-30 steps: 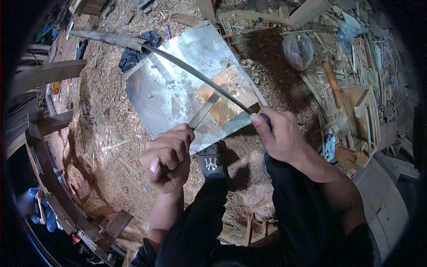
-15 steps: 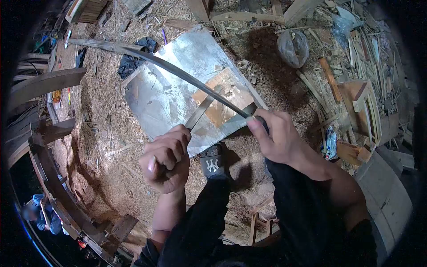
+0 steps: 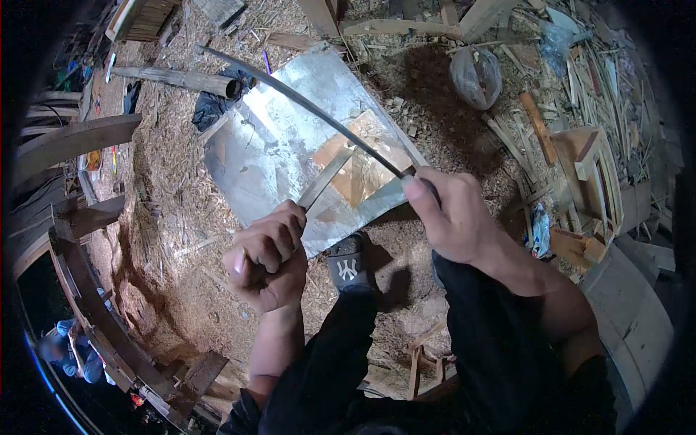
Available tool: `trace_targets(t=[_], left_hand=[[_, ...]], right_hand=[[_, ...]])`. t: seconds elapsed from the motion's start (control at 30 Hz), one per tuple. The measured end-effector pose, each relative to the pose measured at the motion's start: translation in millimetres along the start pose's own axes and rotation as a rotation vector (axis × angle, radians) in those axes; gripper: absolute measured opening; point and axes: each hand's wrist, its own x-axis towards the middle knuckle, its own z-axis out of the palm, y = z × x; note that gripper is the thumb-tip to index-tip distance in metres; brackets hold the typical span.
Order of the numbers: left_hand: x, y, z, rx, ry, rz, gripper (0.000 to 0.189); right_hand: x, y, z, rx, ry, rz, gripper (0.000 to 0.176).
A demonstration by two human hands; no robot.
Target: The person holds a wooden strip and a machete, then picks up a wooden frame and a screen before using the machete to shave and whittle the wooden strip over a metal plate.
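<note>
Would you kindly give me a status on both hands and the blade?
Right hand shut on long curved blade. Left hand shut on flat metal strip, crossing the blade. Metal sheet beneath.

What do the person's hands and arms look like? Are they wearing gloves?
No gloves. The left hand and the right hand are both bare, with no rings or watch that I can see. The left forearm and right forearm are bare too, with no sleeves on them.

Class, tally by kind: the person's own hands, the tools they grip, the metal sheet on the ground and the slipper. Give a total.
hands: 2 (left hand, right hand)
long curved blade: 1
flat metal strip: 1
metal sheet: 1
slipper: 1
Total: 6
</note>
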Motion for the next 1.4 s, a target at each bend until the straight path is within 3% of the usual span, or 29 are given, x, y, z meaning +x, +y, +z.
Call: trace_targets(t=[0.03, 0.13, 0.17, 0.33, 0.4, 0.47, 0.53, 0.57, 0.6, 0.67, 0.7, 0.73, 0.8, 0.83, 0.9, 0.93, 1.0, 1.03, 1.07, 1.13, 1.2, 1.27, 1.4], left_hand=[[-0.1, 0.0, -0.1, 0.001, 0.013, 0.001, 0.052], [-0.4, 1.3, 0.6, -0.002, 0.034, -0.018, 0.052], [-0.6, 1.0, 0.1, -0.004, 0.032, -0.014, 0.052], [2.7, 0.7, 4.9, -0.009, 0.035, -0.02, 0.051], [1.4, -0.2, 3.2, -0.02, 0.036, -0.019, 0.051], [-0.7, -0.9, 2.6, -0.03, 0.04, -0.02, 0.052], [-1.0, -1.2, 2.8, -0.02, 0.084, -0.012, 0.052], [-1.4, -1.6, 2.7, -0.02, 0.081, -0.012, 0.052], [-1.7, -2.2, 2.5, -0.043, 0.093, -0.006, 0.052], [1.0, -4.2, 3.8, -0.072, 0.103, 0.008, 0.052], [1.9, -4.7, 4.3, -0.045, 0.083, 0.038, 0.052], [0.1, -3.6, 4.6, -0.015, 0.065, 0.06, 0.053], [0.1, -3.1, 5.0, 0.003, 0.059, 0.063, 0.052], [0.4, -2.6, 5.4, 0.017, 0.053, 0.066, 0.052], [-1.2, -2.0, 8.4, 0.036, 0.101, 0.033, 0.051], [-1.4, -2.1, 10.1, 0.054, 0.151, 0.005, 0.051], [1.0, -2.4, 12.1, 0.068, 0.186, 0.004, 0.05], [2.1, -1.7, 13.5, 0.084, 0.22, 0.003, 0.05], [2.9, -0.9, 16.2, 0.084, 0.218, 0.003, 0.05], [7.8, -0.9, 22.0, 0.095, 0.206, 0.026, 0.05], [11.3, -1.8, 23.2, 0.091, 0.225, 0.029, 0.051], [12.7, -0.5, 23.9, 0.094, 0.24, 0.022, 0.052], [18.5, -0.5, 25.5, 0.108, 0.207, -0.001, 0.054]], right_hand=[[-2.3, 1.2, 0.7, 0.047, 0.025, -0.122, 0.056], [-3.6, 25.9, 10.8, -0.163, -0.077, -0.118, 0.056], [-0.2, 29.0, 12.9, -0.346, -0.214, 0.251, 0.058], [4.8, 24.9, 8.4, -0.142, -0.217, 0.369, 0.059], [3.1, 3.1, -0.8, 0.11, -0.146, 0.262, 0.057], [-0.9, -1.5, -0.9, 0.106, -0.073, 0.171, 0.054], [-6.4, 13.2, 6.5, 0.087, 0.034, -0.223, 0.06], [-9.1, 26.7, 9.2, -0.052, -0.111, -0.002, 0.06], [-8.7, 34.6, 16.1, -0.054, -0.109, -0.005, 0.06], [-5.8, 45.2, 23.3, -0.236, -0.116, 0.244, 0.053], [-2.5, 38.2, 17.6, -0.2, -0.217, 0.296, 0.067], [-2.2, 29.0, 11.9, -0.196, -0.221, 0.303, 0.067], [2.9, 13.6, 1.7, 0.315, -0.338, 0.608, 0.069], [3.0, 11.4, 1.7, 0.316, -0.339, 0.608, 0.069], [-0.3, 8.1, 1.5, 0.126, -0.109, 0.216, 0.067], [-1.7, 5.5, -0.2, 0.124, -0.11, 0.216, 0.067], [-5.0, 1.2, -2.4, 0.125, -0.029, -0.077, 0.064], [-6.6, 11.8, 4.6, 0.055, -0.017, -0.123, 0.063], [-7.0, 24.7, 13.0, 0.055, -0.015, -0.123, 0.063], [0.7, 33.9, 20.3, -0.264, -0.108, 0.258, 0.062], [2.1, 31.6, 10.8, -0.229, -0.195, 0.35, 0.063], [7.3, 24.8, 3.8, 0.087, -0.286, 0.523, 0.066], [-1.0, 0.7, -0.5, 0.251, -0.177, 0.342, 0.067]])
